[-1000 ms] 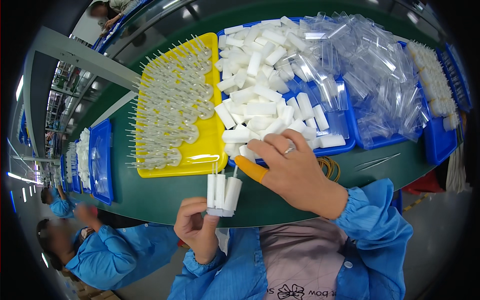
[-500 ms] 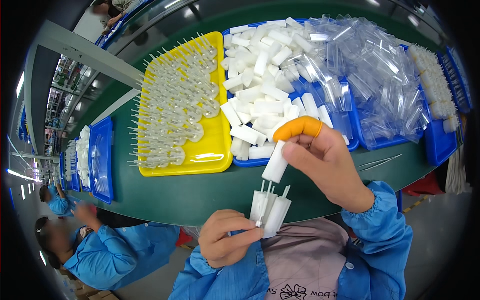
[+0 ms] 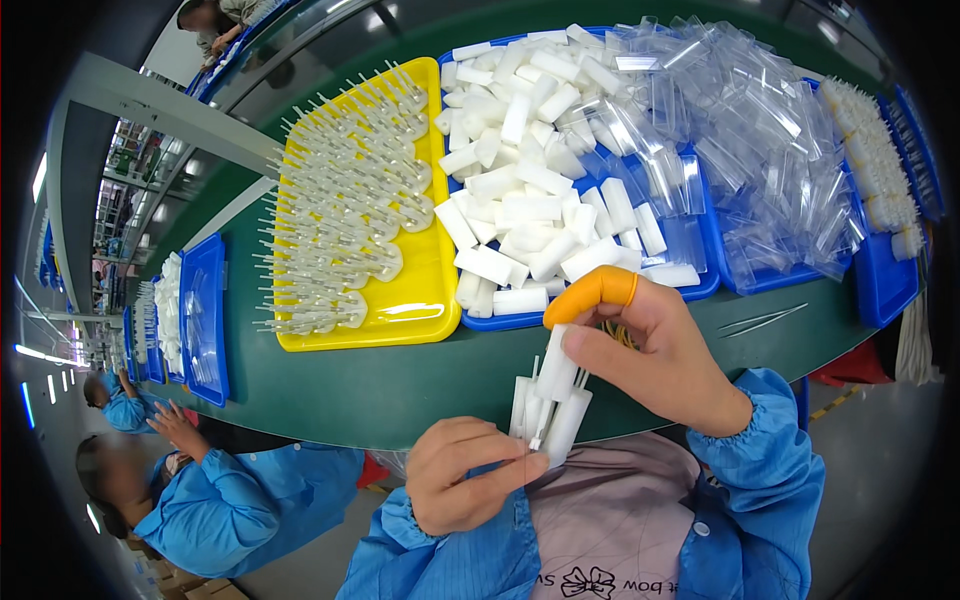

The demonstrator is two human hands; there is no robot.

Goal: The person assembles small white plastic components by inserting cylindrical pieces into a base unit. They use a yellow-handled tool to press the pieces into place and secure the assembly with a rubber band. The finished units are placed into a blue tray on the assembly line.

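Observation:
My left hand (image 3: 465, 475) pinches the lower end of a pronged piece (image 3: 536, 436) near the table's front edge. White foam blocks (image 3: 567, 424) sit around some of its thin prongs. My right hand (image 3: 650, 350), with an orange finger cot (image 3: 592, 291) on one finger, grips another white foam block (image 3: 556, 372) between thumb and finger. This block stands over the pronged piece, among the others. Its lower end overlaps them, so I cannot tell how far a prong reaches inside.
A yellow tray (image 3: 420, 300) holds rows of pronged pieces. Beside it, a blue tray (image 3: 505, 322) carries a heap of white foam blocks; clear plastic sleeves (image 3: 750, 150) pile up farther right. Tweezers (image 3: 762, 319) lie on the green table (image 3: 340, 395). A co-worker (image 3: 200, 500) sits at left.
My right hand has moved down, bringing its foam block from above the prongs to among the other blocks. My left hand still pinches the piece, shifted slightly right.

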